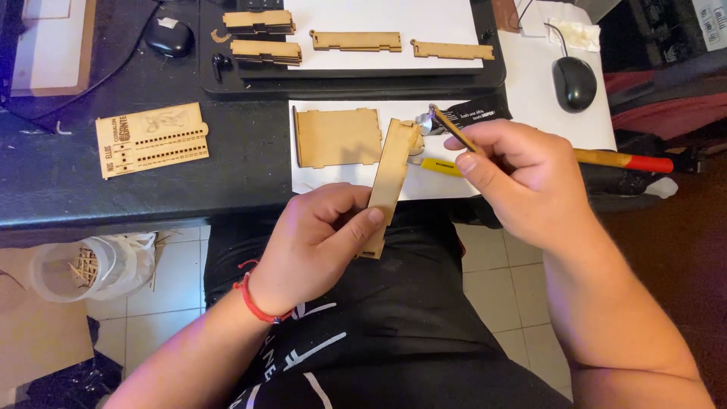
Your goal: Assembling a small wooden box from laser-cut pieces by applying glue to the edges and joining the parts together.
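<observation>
My left hand (322, 242) grips a long thin laser-cut wooden strip (388, 182), held upright over my lap at the desk's front edge. My right hand (522, 178) holds a paintbrush with a wooden handle and red end (621, 160). Its metal ferrule and tip (432, 117) touch the top end of the strip. A wooden box panel (337, 136) lies on a white sheet (424, 185) just behind the strip. A yellow tool (441, 167) lies on the sheet under my right hand.
More cut wooden strips (356, 40) and stacks (265, 51) lie on a white sheet at the back. An engraved wooden plaque (151, 138) sits left on the black desk (68, 182). Two computer mice (573, 82) (169, 35), and a plastic bag (98, 265) on the floor.
</observation>
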